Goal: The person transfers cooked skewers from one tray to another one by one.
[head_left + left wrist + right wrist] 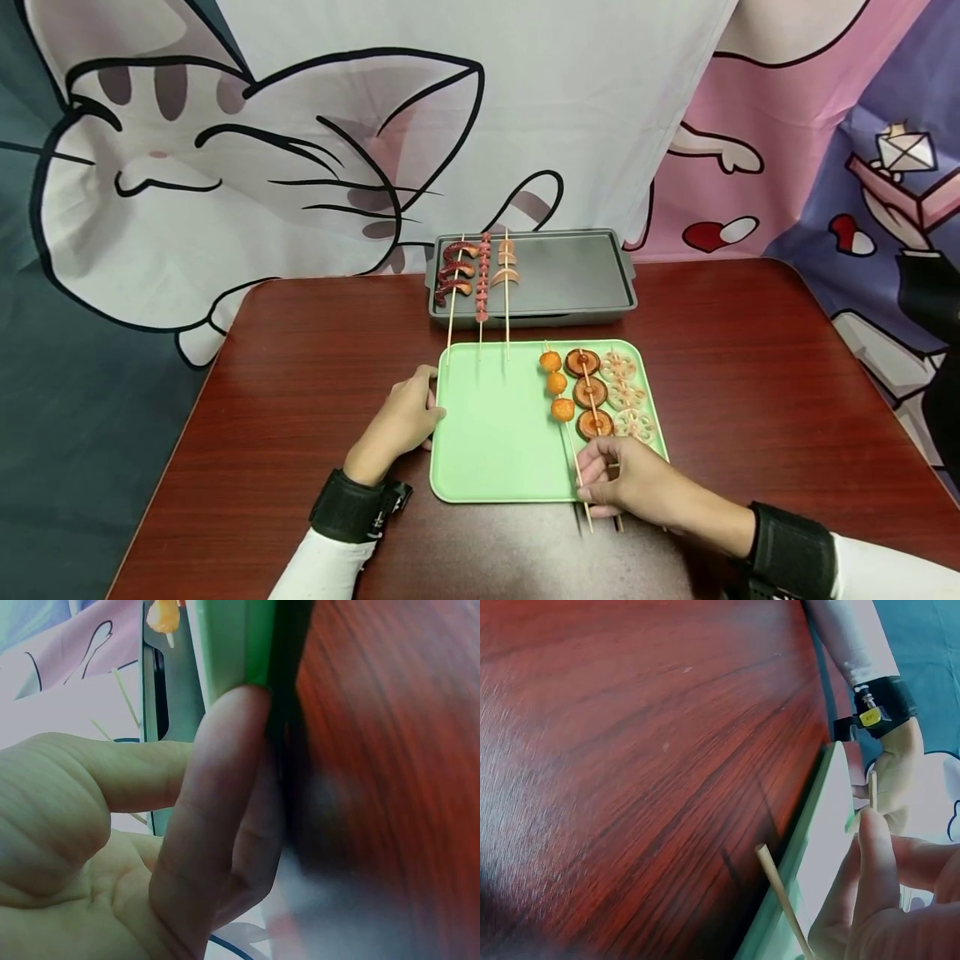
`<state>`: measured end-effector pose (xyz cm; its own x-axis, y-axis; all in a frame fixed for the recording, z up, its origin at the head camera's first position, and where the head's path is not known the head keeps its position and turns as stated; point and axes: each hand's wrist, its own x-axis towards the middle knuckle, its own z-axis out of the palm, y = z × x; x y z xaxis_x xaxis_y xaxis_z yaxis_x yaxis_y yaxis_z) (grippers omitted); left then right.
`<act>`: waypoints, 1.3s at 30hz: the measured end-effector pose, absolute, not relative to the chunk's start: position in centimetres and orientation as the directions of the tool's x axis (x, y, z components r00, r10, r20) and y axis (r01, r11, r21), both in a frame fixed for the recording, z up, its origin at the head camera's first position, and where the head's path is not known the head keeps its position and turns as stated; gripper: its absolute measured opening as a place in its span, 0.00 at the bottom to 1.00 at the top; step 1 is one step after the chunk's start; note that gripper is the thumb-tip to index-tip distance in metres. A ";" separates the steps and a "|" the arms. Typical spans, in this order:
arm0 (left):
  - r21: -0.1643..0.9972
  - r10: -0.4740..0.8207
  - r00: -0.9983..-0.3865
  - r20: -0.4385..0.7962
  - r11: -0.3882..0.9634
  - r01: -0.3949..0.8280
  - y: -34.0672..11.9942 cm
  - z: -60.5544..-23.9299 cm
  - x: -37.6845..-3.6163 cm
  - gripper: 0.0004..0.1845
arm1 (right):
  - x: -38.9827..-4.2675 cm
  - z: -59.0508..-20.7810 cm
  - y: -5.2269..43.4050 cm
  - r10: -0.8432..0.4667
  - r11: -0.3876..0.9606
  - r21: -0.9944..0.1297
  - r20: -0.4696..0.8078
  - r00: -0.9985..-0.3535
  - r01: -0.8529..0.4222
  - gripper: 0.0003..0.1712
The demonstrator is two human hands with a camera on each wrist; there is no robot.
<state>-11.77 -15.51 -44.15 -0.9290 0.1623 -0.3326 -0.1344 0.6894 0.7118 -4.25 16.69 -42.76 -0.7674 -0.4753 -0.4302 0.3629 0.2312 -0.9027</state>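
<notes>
My left hand (pixel 401 417) grips the left rim of a light green tray (pixel 495 433); in the left wrist view a fingertip (pixel 244 705) presses against the tray's edge. Near the tray's front right, my right hand (pixel 626 479) pinches the bare stick of a skewer with orange balls (pixel 557 382). That stick end (pixel 873 787) sticks up past the fingertips in the right wrist view. Beside it on the tray lie a skewer of brown round slices (pixel 590 392) and one of pale lotus root slices (pixel 624 395). Another stick end (pixel 776 881) juts over the tray's near edge.
Behind the green tray stands a dark grey baking tray (pixel 573 275). Across its left side lie skewers of dark curled sausage pieces (pixel 456 271), pink pieces (pixel 482 279) and pale orange pieces (pixel 506 258), sticks overhanging the front. The brown table (pixel 315 350) meets a printed cloth (pixel 585 117).
</notes>
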 end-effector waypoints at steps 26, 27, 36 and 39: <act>0.704 0.158 -0.927 -0.339 0.696 -0.138 -15.6 -44.2 -11.8 0.30 | -4.5 -43.0 16.9 -0.509 0.465 -0.884 -0.302 -0.806 0.038 0.22; 0.704 0.158 -0.927 -0.340 0.697 -0.139 -15.6 -44.2 -11.8 0.30 | -4.5 -43.1 16.9 -0.516 0.488 -0.873 -0.281 -0.809 -0.008 0.21; 0.711 0.159 -0.930 -0.331 0.690 -0.135 -15.6 -44.2 -11.7 0.30 | -4.7 -43.2 16.6 -0.604 0.549 -0.803 -0.189 -0.774 -0.233 0.13; 0.712 0.158 -0.931 -0.328 0.690 -0.133 -15.5 -44.2 -11.7 0.30 | -4.9 -43.2 16.4 -0.618 0.580 -0.759 -0.172 -0.768 -0.297 0.10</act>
